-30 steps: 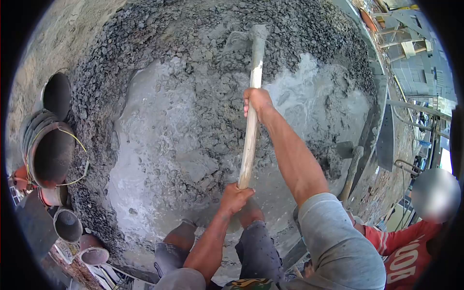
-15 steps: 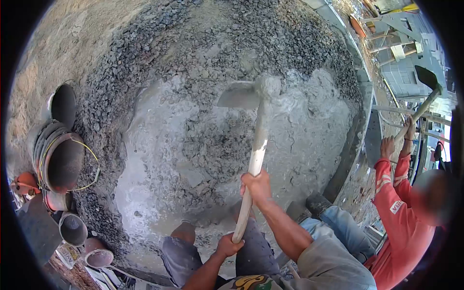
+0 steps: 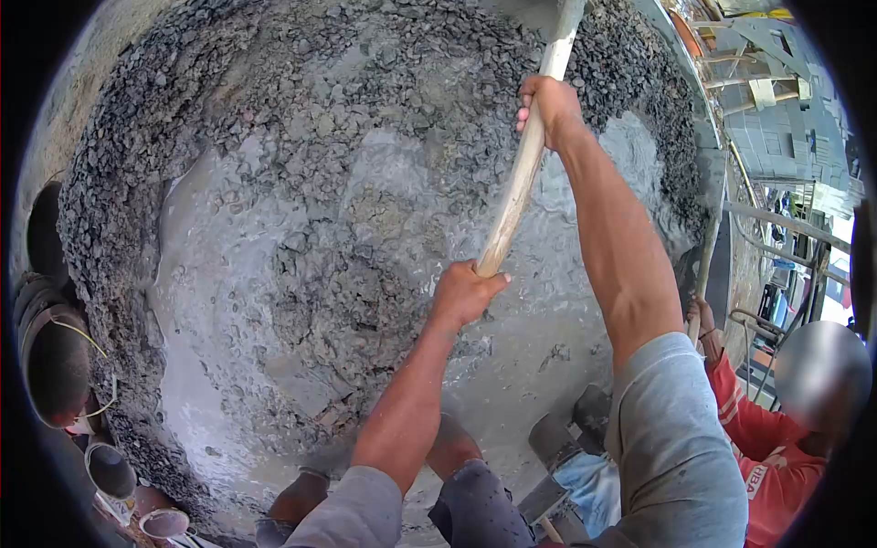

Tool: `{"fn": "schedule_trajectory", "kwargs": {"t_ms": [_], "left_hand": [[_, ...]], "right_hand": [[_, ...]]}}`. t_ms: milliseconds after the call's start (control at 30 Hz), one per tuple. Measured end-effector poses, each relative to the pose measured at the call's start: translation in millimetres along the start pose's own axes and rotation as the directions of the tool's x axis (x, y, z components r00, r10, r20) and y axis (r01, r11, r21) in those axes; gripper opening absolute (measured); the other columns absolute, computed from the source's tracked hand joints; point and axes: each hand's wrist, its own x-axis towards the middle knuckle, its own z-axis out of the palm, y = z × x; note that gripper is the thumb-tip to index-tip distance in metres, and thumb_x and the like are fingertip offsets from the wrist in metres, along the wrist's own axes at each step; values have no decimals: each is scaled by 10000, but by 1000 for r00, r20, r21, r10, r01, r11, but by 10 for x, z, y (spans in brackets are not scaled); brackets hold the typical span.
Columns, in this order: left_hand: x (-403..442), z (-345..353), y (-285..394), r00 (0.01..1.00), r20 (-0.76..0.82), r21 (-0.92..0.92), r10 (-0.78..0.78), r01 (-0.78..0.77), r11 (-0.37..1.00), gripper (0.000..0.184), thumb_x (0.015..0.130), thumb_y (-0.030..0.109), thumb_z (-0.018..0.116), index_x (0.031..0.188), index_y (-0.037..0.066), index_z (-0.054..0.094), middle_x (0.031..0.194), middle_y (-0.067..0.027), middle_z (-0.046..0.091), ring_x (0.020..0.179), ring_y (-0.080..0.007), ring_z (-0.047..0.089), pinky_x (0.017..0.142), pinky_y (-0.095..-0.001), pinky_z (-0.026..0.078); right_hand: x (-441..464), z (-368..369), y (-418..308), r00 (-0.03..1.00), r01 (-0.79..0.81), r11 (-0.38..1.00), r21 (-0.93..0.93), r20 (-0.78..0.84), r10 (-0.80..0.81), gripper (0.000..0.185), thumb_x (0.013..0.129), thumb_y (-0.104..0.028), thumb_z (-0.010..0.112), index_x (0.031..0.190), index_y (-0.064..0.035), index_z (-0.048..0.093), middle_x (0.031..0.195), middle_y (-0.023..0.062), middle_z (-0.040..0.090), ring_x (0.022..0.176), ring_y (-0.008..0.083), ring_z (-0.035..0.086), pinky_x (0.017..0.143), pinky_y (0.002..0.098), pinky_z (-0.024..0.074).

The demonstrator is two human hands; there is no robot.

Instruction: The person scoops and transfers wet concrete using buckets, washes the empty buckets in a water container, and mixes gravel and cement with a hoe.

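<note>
Both my hands grip the pale wooden handle of a hoe (image 3: 528, 169). My left hand (image 3: 466, 292) is closed round its lower end, over the wet mix. Further up the shaft, my right hand (image 3: 551, 110) is wrapped round it. The handle slants up and away from me, and the hoe's head is mostly cut off at the top edge of the view. Grey wet concrete (image 3: 215, 283) spreads below my hands, with a lumpy mound of stones and mix in its middle. Dark gravel (image 3: 119, 173) rings it at the left and far side.
Stacked buckets (image 3: 57, 365) lie tipped at the left, with smaller pails (image 3: 111, 470) below them. At the right, a co-worker in a red shirt (image 3: 776, 475) holds a long handle. Rubber boots (image 3: 557, 443) stand close by my right. A board edge (image 3: 713, 210) borders the mix.
My hands have swung up and forward with the hoe, its head moving from mid-mix to the far gravel. The co-worker's tool has come down from its raised position.
</note>
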Motion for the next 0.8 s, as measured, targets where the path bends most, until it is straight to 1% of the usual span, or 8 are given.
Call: {"fn": "schedule_trajectory", "kwargs": {"t_ms": [100,133,233,433,467,567,700,800], "left_hand": [[-386,252,188,999,-19,63,-50,51,997,413,691,360,708,856,-14,652,630,-131,618,583,-246,611,576,-370,465],[-511,239,101,998,-34,68,-53,56,996,412,692,357,701,868,-12,651,635,-132,620,590,-253,612,587,-370,469],[-1220,106,-247,976,-70,69,-208,212,975,416,689,348,699,873,-22,644,637,-128,622,606,-256,616,609,-370,475],[-2297,60,-724,943,-112,-46,-313,309,950,427,685,321,701,887,-50,642,690,-150,645,666,-228,641,652,-350,490],[-2574,-44,-855,926,-103,14,-363,367,930,436,681,331,696,897,-45,646,719,-163,653,699,-248,652,670,-355,496],[-3412,-414,-1322,881,-99,303,-463,470,829,455,665,372,683,941,9,670,816,-184,671,796,-318,664,717,-387,507],[-4539,-387,-1773,876,-25,480,-482,434,763,460,666,413,688,997,93,680,862,-166,677,839,-323,658,751,-401,503],[-4786,-309,-1909,838,143,393,-527,440,807,442,687,410,691,1002,99,677,867,-180,670,846,-321,656,755,-391,502]], "right_hand": [[-18,-252,-56,994,-63,995,-80,89,70,79,721,-72,541,708,-18,485,597,63,473,457,167,489,434,354,485],[-167,-228,22,983,-142,990,-23,116,144,88,727,-60,535,688,-31,462,605,58,472,455,161,482,430,350,481],[-670,-11,612,947,-299,953,50,135,291,67,725,-46,532,768,5,524,621,86,487,455,193,493,421,388,480],[-1767,286,862,892,-399,917,-7,228,390,74,734,-70,556,721,-4,527,611,79,490,438,188,495,411,376,469],[-2080,371,1012,876,-435,900,23,241,417,75,736,-70,558,712,-5,529,605,79,490,431,187,492,406,377,465],[-3075,454,1323,838,-534,833,148,220,498,87,753,-75,561,701,-7,545,586,69,498,420,181,494,375,365,445],[-4318,213,1837,799,-601,766,230,142,585,71,730,-36,558,775,14,533,580,71,500,395,175,501,355,337,446],[-4546,30,1346,851,-517,833,200,13,525,81,731,-33,563,776,13,514,572,74,495,401,175,507,362,337,449]]}}
